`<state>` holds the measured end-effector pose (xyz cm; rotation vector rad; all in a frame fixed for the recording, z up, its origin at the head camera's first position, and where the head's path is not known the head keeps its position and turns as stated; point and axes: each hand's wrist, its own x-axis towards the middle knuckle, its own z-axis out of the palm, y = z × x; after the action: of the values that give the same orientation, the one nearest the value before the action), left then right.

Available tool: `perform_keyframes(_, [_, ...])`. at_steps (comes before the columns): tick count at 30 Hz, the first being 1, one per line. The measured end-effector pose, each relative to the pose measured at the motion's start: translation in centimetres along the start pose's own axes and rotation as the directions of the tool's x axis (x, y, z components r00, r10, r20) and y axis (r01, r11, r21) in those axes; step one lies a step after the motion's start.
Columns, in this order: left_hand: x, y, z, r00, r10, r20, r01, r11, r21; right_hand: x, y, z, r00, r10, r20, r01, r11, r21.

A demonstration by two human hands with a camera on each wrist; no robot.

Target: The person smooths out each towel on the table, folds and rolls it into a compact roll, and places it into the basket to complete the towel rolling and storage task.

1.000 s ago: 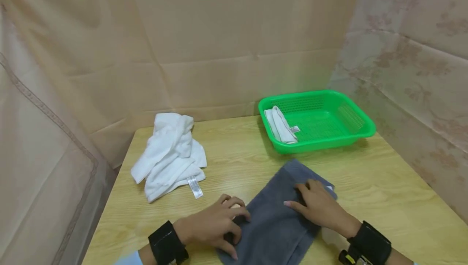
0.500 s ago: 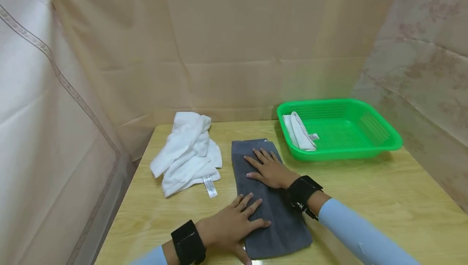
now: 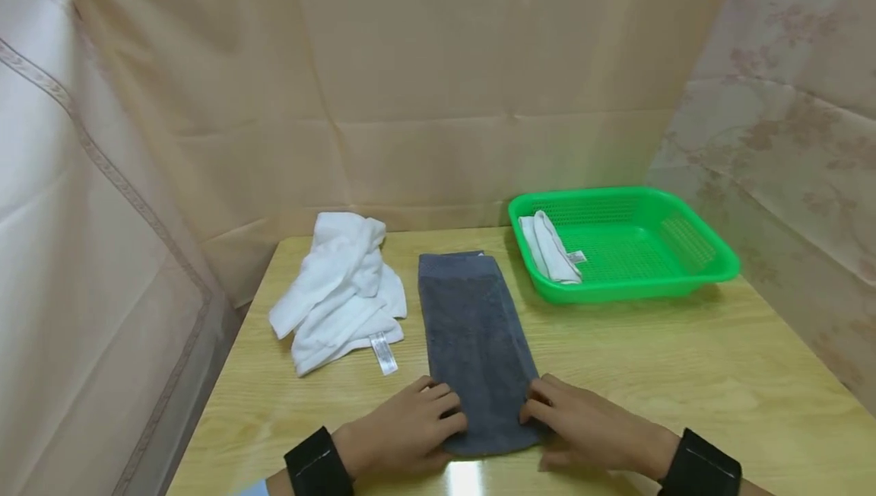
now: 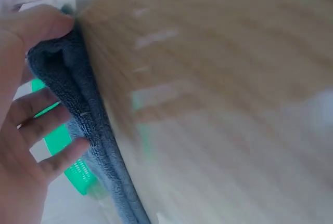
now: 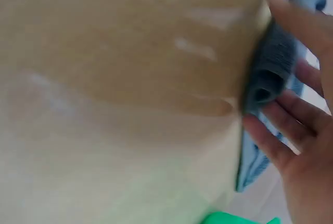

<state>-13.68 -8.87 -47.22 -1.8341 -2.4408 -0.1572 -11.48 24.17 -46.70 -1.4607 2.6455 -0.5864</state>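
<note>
A dark grey towel [image 3: 474,344], folded into a long strip, lies lengthwise on the table between both hands. At its near left corner, my left hand [image 3: 407,431] grips the edge, thumb low and fingers over the side. My right hand [image 3: 587,429] holds the near right corner the same way. In the left wrist view the towel's end [image 4: 78,73] curls up under the thumb, with the fingers along its side. In the right wrist view the near edge [image 5: 273,63] bends into a small roll between thumb and fingers.
A crumpled white towel [image 3: 345,290] with a tag lies left of the grey one. At the back right stands a green plastic basket [image 3: 626,292] holding a folded white cloth [image 3: 550,249]. Cloth curtains [image 3: 424,85] rise behind the wooden table [image 3: 657,359] and at both sides.
The grey towel has turned from slanted to nearly straight. Both hands lay spread flat on it half a second ago; they have drawn back to its near corners and now grip them.
</note>
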Motion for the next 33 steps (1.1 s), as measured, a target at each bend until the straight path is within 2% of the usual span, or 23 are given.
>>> perform_keyframes(4, [-0.6,0.2,0.5,0.998,-0.063,-0.021,0.063,0.998,-0.017,-0.8,0.3,0.9,0.991,-0.081,-0.109,0.066,0.988,-0.138])
perform_keyframes(6, [-0.7,0.4,0.6,0.997,-0.074,-0.031,0.074,0.997,-0.006,-0.9,0.4,1.1,0.985,-0.089,-0.146,0.067,0.987,-0.147])
perform_keyframes(9, [-0.6,0.7,0.7,0.992,-0.104,-0.068,0.103,0.995,-0.018,-1.0,0.5,1.1,0.986,-0.028,-0.162,0.018,0.998,-0.061])
perform_keyframes(11, [-0.6,0.6,0.7,0.982,-0.162,-0.101,0.154,0.985,-0.083,-1.0,0.6,1.0,0.987,0.053,-0.150,-0.046,0.998,0.049])
perform_keyframes(12, [-0.6,0.6,0.6,0.973,-0.199,-0.114,0.184,0.975,-0.128,-0.9,0.7,0.9,0.986,0.094,-0.139,-0.079,0.990,0.115])
perform_keyframes(14, [-0.5,0.4,0.5,0.952,-0.282,-0.121,0.247,0.938,-0.243,-0.7,0.9,0.7,0.979,0.170,-0.113,-0.139,0.961,0.240])
perform_keyframes(17, [-0.4,0.1,0.4,0.923,-0.366,-0.120,0.303,0.882,-0.360,-0.4,1.2,0.7,0.971,0.219,-0.098,-0.170,0.916,0.364])
perform_keyframes(22, [-0.5,0.0,0.6,0.897,-0.431,-0.097,0.366,0.847,-0.386,0.1,1.2,1.0,0.963,0.254,-0.094,-0.188,0.875,0.446])
perform_keyframes(25, [-0.4,-0.1,0.9,0.878,-0.473,-0.068,0.397,0.801,-0.447,0.3,1.1,1.0,0.952,0.298,-0.075,-0.227,0.848,0.480])
perform_keyframes(27, [-0.3,-0.2,1.0,0.874,-0.482,-0.062,0.393,0.777,-0.492,0.4,1.0,1.0,0.944,0.322,-0.069,-0.249,0.836,0.488])
perform_keyframes(28, [-0.3,-0.3,1.1,0.876,-0.478,-0.064,0.385,0.773,-0.504,0.5,1.0,0.9,0.941,0.333,-0.064,-0.261,0.831,0.491])
perform_keyframes(30, [-0.1,-0.4,1.2,0.883,-0.461,-0.082,0.367,0.790,-0.492,0.6,1.0,0.8,0.932,0.356,-0.065,-0.284,0.831,0.478])
perform_keyframes(32, [0.0,-0.4,1.1,0.889,-0.442,-0.117,0.350,0.824,-0.446,0.8,1.0,0.8,0.921,0.382,-0.074,-0.312,0.838,0.447])
perform_keyframes(33, [0.0,-0.4,1.1,0.892,-0.429,-0.139,0.343,0.845,-0.410,0.8,1.0,0.8,0.917,0.389,-0.088,-0.321,0.851,0.415])
